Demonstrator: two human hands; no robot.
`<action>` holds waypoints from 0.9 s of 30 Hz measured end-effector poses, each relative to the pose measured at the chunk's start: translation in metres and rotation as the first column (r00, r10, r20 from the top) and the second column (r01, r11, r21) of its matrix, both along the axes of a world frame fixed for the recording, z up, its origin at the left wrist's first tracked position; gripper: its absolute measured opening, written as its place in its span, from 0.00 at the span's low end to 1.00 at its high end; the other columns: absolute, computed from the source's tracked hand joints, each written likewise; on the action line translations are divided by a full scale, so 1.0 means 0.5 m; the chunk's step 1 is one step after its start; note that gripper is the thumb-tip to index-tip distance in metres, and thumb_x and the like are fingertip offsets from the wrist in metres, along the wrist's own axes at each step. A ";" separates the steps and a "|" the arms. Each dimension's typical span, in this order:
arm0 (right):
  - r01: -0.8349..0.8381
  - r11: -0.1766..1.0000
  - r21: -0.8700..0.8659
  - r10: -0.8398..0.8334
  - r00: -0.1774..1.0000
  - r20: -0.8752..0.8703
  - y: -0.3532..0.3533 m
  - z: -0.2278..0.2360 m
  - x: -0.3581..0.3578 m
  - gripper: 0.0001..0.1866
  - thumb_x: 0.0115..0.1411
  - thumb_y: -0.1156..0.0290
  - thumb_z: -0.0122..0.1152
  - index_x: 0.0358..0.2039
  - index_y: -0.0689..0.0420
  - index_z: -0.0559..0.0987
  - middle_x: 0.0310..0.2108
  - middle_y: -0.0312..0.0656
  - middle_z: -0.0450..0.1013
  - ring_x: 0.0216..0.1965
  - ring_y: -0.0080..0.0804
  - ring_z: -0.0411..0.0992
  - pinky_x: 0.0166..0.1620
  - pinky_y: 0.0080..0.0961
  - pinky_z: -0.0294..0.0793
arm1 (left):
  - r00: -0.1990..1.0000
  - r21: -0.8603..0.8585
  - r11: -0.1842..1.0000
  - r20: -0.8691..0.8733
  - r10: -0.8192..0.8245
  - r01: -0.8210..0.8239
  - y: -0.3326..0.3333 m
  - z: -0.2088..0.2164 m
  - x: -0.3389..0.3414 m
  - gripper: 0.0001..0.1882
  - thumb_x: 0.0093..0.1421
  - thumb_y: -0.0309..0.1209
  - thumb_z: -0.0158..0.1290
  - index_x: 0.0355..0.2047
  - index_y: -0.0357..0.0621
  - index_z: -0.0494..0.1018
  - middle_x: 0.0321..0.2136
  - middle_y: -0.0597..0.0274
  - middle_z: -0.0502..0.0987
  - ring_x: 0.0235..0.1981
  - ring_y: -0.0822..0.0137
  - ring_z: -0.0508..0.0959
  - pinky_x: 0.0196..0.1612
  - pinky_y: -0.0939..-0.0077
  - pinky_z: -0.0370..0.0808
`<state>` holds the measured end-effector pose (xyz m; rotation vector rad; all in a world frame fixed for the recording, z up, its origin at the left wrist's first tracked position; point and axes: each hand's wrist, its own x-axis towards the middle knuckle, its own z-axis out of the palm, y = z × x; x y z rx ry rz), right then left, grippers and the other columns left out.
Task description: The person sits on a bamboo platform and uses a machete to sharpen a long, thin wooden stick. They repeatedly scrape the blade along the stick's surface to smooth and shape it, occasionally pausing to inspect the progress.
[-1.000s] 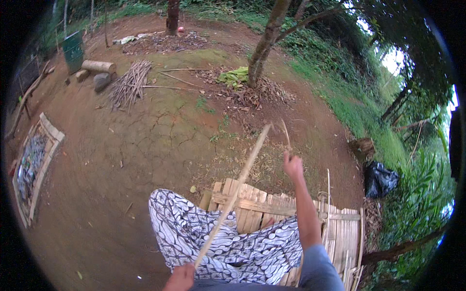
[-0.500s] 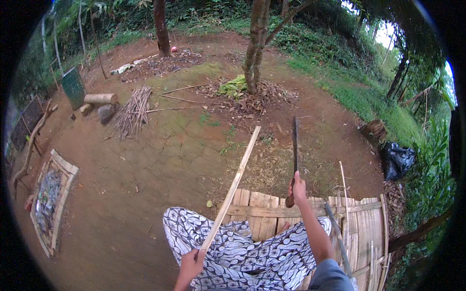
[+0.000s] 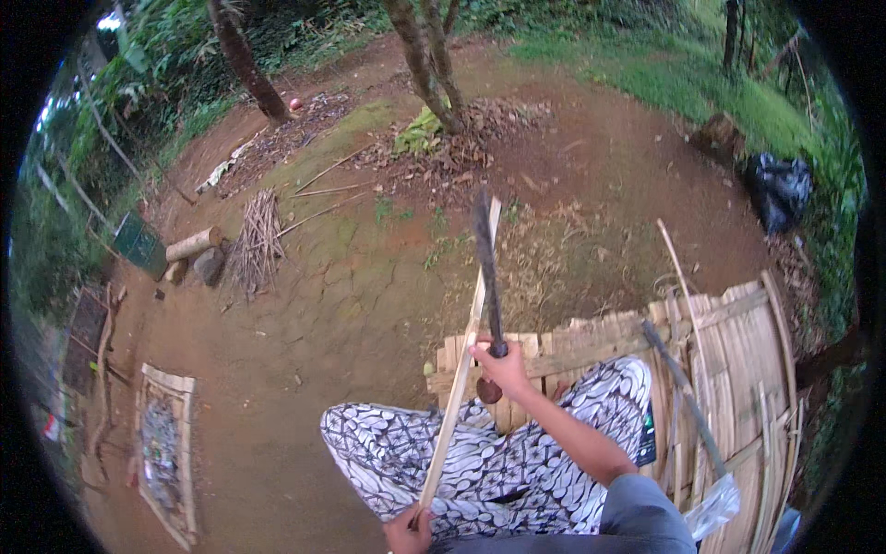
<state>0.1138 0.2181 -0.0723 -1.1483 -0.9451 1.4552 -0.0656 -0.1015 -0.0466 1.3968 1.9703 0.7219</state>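
Pale shavings [image 3: 544, 249] already litter the ground [image 3: 268, 360], yet the strip [image 3: 448, 425] is one long piece over the bamboo platform's far left corner — left hand [image 3: 408, 531] curled round its near end, right hand [image 3: 504, 371] round a knife [image 3: 488, 268].

From where I stand, the wood strip's [image 3: 452, 414] lower end disappears inside the left hand [image 3: 408, 532], which is itself cut off at the bottom edge. The right hand [image 3: 501, 367] covers part of the knife handle [image 3: 489, 391]. The stuff [image 3: 161, 439] inside the frame [image 3: 188, 462] looks too small to tell.
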 end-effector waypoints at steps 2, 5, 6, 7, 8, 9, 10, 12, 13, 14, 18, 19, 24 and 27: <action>0.057 0.997 -0.047 -0.062 0.993 -0.104 0.010 0.008 0.030 0.21 0.44 0.64 0.73 0.35 0.62 0.75 0.12 0.30 0.65 0.08 0.16 0.59 0.11 0.18 0.54 | 0.994 0.056 0.996 -0.081 -0.067 0.071 -0.018 -0.004 -0.005 0.11 0.59 0.29 0.47 0.41 0.38 0.70 0.27 0.50 0.73 0.23 0.69 0.73 0.25 0.74 0.72; 0.008 0.987 -0.160 -0.042 0.977 -0.211 0.009 0.007 0.068 0.17 0.46 0.69 0.71 0.26 0.60 0.69 0.12 0.31 0.65 0.09 0.17 0.60 0.12 0.20 0.58 | 0.992 0.026 0.999 -0.125 -0.029 0.033 -0.006 0.032 0.030 0.10 0.58 0.31 0.51 0.30 0.35 0.76 0.17 0.59 0.75 0.19 0.73 0.73 0.26 0.78 0.71; -0.043 0.989 -0.142 -0.004 0.949 -0.316 0.007 0.012 0.078 0.17 0.47 0.70 0.71 0.26 0.59 0.68 0.12 0.32 0.65 0.09 0.18 0.60 0.12 0.20 0.58 | 0.998 -0.055 0.997 -0.037 -0.048 0.046 0.004 0.040 0.036 0.13 0.60 0.33 0.49 0.31 0.35 0.76 0.17 0.61 0.75 0.20 0.73 0.74 0.27 0.78 0.71; -0.049 0.987 -0.154 -0.008 0.938 -0.348 -0.002 0.009 0.077 0.16 0.48 0.71 0.70 0.26 0.59 0.68 0.12 0.32 0.65 0.09 0.18 0.59 0.12 0.20 0.58 | 0.997 -0.136 0.989 0.051 -0.059 0.065 0.017 0.049 0.037 0.15 0.62 0.36 0.47 0.33 0.34 0.76 0.18 0.62 0.75 0.20 0.72 0.74 0.27 0.79 0.72; -0.050 0.985 -0.167 -0.015 0.929 -0.369 -0.010 0.008 0.081 0.16 0.48 0.72 0.69 0.26 0.59 0.67 0.12 0.32 0.64 0.09 0.18 0.59 0.12 0.20 0.58 | 0.969 -0.224 0.970 0.245 -0.037 0.094 0.034 0.047 0.030 0.20 0.63 0.39 0.42 0.35 0.33 0.75 0.20 0.58 0.76 0.22 0.69 0.75 0.29 0.76 0.72; -0.062 0.984 -0.165 -0.006 0.923 -0.384 -0.010 0.014 0.084 0.16 0.49 0.73 0.69 0.27 0.59 0.67 0.12 0.32 0.64 0.09 0.18 0.59 0.12 0.20 0.58 | 0.902 -0.290 0.949 0.432 0.011 0.127 0.060 0.032 0.019 0.24 0.65 0.43 0.38 0.36 0.32 0.74 0.23 0.55 0.77 0.24 0.65 0.76 0.31 0.74 0.73; -0.102 0.985 -0.137 0.038 0.913 -0.405 -0.009 0.019 0.082 0.16 0.49 0.73 0.68 0.27 0.59 0.67 0.12 0.32 0.64 0.09 0.17 0.59 0.12 0.20 0.58 | 0.795 -0.342 0.925 0.602 0.080 0.165 0.086 0.016 0.020 0.28 0.66 0.47 0.34 0.38 0.31 0.73 0.26 0.51 0.77 0.26 0.62 0.77 0.34 0.72 0.74; -0.191 0.975 -0.113 0.122 0.886 -0.447 -0.028 0.009 0.059 0.16 0.49 0.74 0.68 0.28 0.58 0.66 0.12 0.32 0.64 0.09 0.17 0.59 0.12 0.20 0.58 | 0.469 -0.363 0.914 0.848 0.245 0.180 0.166 0.008 0.061 0.32 0.65 0.54 0.31 0.42 0.34 0.70 0.26 0.53 0.76 0.25 0.63 0.76 0.34 0.71 0.73; -0.195 0.977 -0.084 0.144 0.900 -0.412 -0.032 0.004 0.056 0.15 0.49 0.73 0.68 0.26 0.58 0.66 0.11 0.31 0.63 0.09 0.16 0.59 0.11 0.20 0.57 | 0.417 -0.392 0.895 0.864 0.280 0.211 0.215 0.005 0.083 0.31 0.65 0.53 0.31 0.40 0.36 0.69 0.22 0.56 0.74 0.21 0.65 0.73 0.30 0.73 0.71; -0.206 0.975 -0.083 0.159 0.909 -0.385 -0.038 0.004 0.057 0.15 0.49 0.73 0.68 0.26 0.58 0.66 0.11 0.31 0.63 0.09 0.16 0.58 0.11 0.19 0.56 | 0.364 -0.421 0.873 0.875 0.319 0.245 0.248 0.002 0.098 0.29 0.65 0.53 0.31 0.37 0.38 0.69 0.17 0.60 0.72 0.16 0.67 0.70 0.25 0.76 0.69; -0.222 0.975 0.025 0.223 0.975 -0.017 -0.040 0.021 0.072 0.17 0.52 0.63 0.66 0.20 0.59 0.68 0.09 0.33 0.61 0.10 0.20 0.60 0.13 0.25 0.57 | 0.146 -0.377 0.883 0.926 0.349 0.280 0.294 0.014 0.083 0.24 0.66 0.51 0.33 0.25 0.44 0.64 0.10 0.71 0.59 0.09 0.76 0.58 0.14 0.81 0.56; -0.202 0.974 0.101 0.175 0.957 0.230 -0.033 0.010 0.090 0.19 0.52 0.59 0.65 0.19 0.60 0.69 0.08 0.34 0.60 0.10 0.21 0.61 0.14 0.27 0.58 | 0.278 -0.366 0.906 0.911 0.304 0.210 0.296 0.037 0.091 0.24 0.66 0.51 0.34 0.24 0.46 0.63 0.09 0.73 0.56 0.08 0.77 0.55 0.13 0.82 0.52; -0.390 0.903 0.180 0.181 0.725 0.664 -0.063 0.042 0.090 0.28 0.55 0.45 0.54 0.19 0.62 0.74 0.10 0.47 0.66 0.15 0.41 0.70 0.21 0.35 0.68 | 0.609 -0.281 0.955 0.743 0.278 -0.093 0.300 0.098 0.070 0.22 0.66 0.48 0.37 0.21 0.47 0.60 0.11 0.74 0.55 0.09 0.79 0.52 0.11 0.82 0.50; -0.652 0.678 0.338 0.078 0.522 0.850 -0.099 0.043 0.058 0.29 0.55 0.42 0.48 0.22 0.59 0.77 0.13 0.49 0.70 0.18 0.46 0.73 0.24 0.38 0.72 | 0.661 -0.233 0.946 0.676 0.325 -0.227 0.284 0.077 0.040 0.20 0.66 0.45 0.38 0.22 0.46 0.62 0.12 0.72 0.57 0.09 0.77 0.54 0.13 0.80 0.55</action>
